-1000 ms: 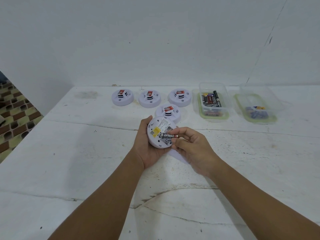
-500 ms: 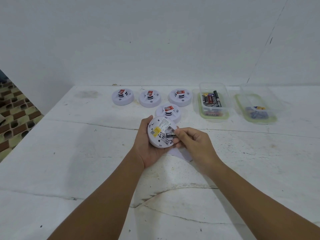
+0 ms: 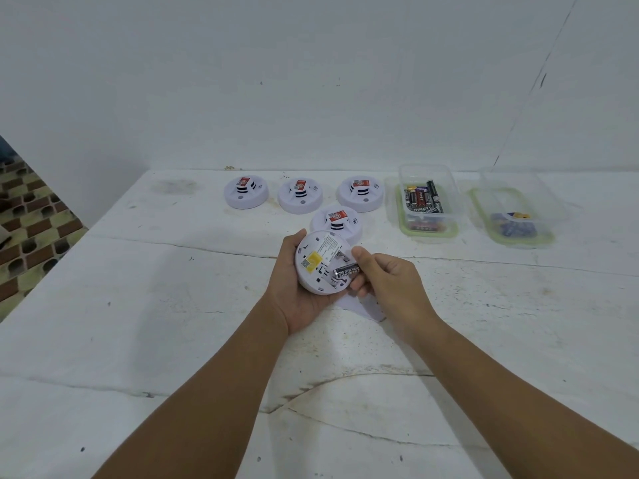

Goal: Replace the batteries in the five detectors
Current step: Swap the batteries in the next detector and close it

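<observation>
I had the left hand (image 3: 294, 288) cupped under the upturned detector (image 3: 323, 262), fingers curled round its rim, holding it above the near middle of the tabletop (image 3: 138, 305). My right hand (image 3: 383, 281) pinched the battery (image 3: 346, 271) between thumb and fingertips, its length lying across the open compartment on the detector's back, touching it or nearly so; I could not tell whether it was seated. By my reckoning this was the insertion step on the first of five. The other four detectors sat face up further back: three in a far row (image 3: 300, 197) and one (image 3: 337, 221) just beyond the one I held. To the right stood the tub of batteries (image 3: 427, 202), and further right a second tub (image 3: 515, 219) holding a few items too blurred to name. A white flat piece (image 3: 363, 305) lay on the tabletop under my right hand, probably the compartment cover, though I couldn't be sure.

The risks I judged from there: the battery going in with its polarity reversed, since its ends were hidden by my fingers; it springing out if pressed at a slant; or the detector tipping in my palm under a push
</observation>
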